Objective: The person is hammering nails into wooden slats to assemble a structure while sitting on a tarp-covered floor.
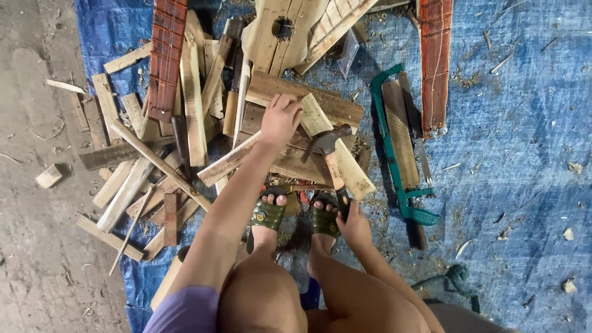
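I squat on a blue tarp (518,142), my feet in green sandals (267,213). My left hand (280,118) presses down on a pale wooden slat (336,151) that lies across a darker plank (290,163) in front of my feet. My right hand (353,223) grips the wooden handle of a claw hammer (327,143), its metal head raised just above the slat, right of my left hand.
A heap of scrap wood strips (154,160) spreads to the left, reaching the bare concrete floor (37,246). A green-framed hand saw (401,160) lies to the right of the planks. Two reddish slatted boards (165,55) (435,61) and a pale panel with a hole (280,31) lie at the top.
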